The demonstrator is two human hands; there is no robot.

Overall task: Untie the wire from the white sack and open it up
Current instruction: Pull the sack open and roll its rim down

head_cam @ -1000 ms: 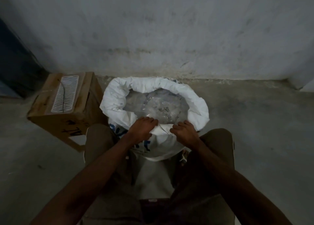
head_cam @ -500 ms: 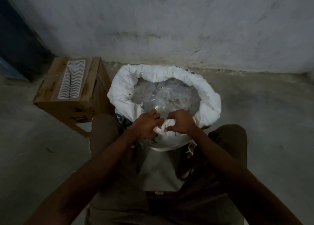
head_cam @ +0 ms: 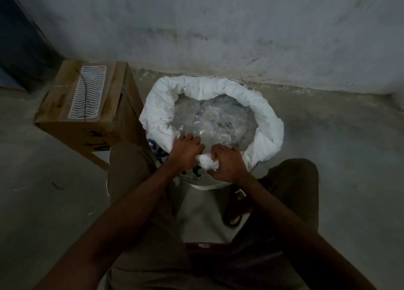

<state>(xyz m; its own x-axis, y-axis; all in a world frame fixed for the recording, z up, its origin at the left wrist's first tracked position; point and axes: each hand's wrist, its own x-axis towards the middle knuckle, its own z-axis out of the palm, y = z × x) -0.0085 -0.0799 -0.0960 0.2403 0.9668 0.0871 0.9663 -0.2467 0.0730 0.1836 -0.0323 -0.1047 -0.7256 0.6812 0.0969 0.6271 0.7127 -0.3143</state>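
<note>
Both hands (head_cam: 207,158) grip the white sack (head_cam: 262,106) rim, blue print unreadable

The white sack (head_cam: 265,123) looks like woven plastic cloth, matt and creased, its rim rolled into a soft thick band; inside it lies a clear plastic liner (head_cam: 215,123), glossy and crinkled; the cardboard box (head_cam: 96,127) on the left is brown, matt paperboard with a white ribbed plastic grid (head_cam: 87,95) on top; the floor (head_cam: 338,169) is dull, rough concrete; the far wall (head_cam: 218,27) is matt, stained plaster.
</note>
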